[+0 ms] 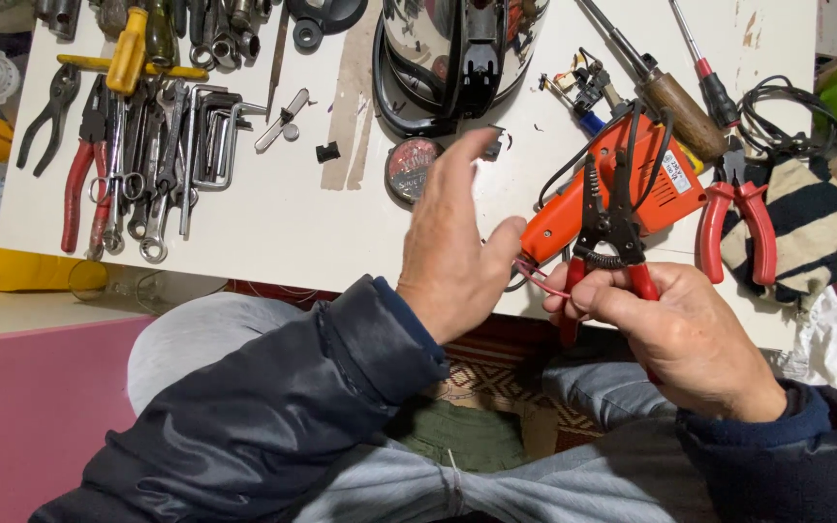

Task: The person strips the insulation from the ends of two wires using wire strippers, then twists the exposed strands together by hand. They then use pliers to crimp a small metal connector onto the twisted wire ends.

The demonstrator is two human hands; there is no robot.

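My right hand [675, 329] is closed around the red handles of a black-jawed wire stripper [608, 237], held upright over the table's near edge. A thin red wire [535, 276] runs from the tool toward my left hand [452, 237]. That hand is raised with fingers spread, its thumb next to the wire; whether it touches the wire I cannot tell. Behind the stripper an orange soldering gun [622, 184] with a black cord lies on the white table [322, 218].
Pliers, wrenches and hex keys [147, 155] lie at the table's left. A steel kettle [462, 44] and round tin [411, 167] sit at the back centre. A wooden-handled soldering iron [675, 107], red-handled pliers [740, 218] and striped cloth [806, 228] are at the right.
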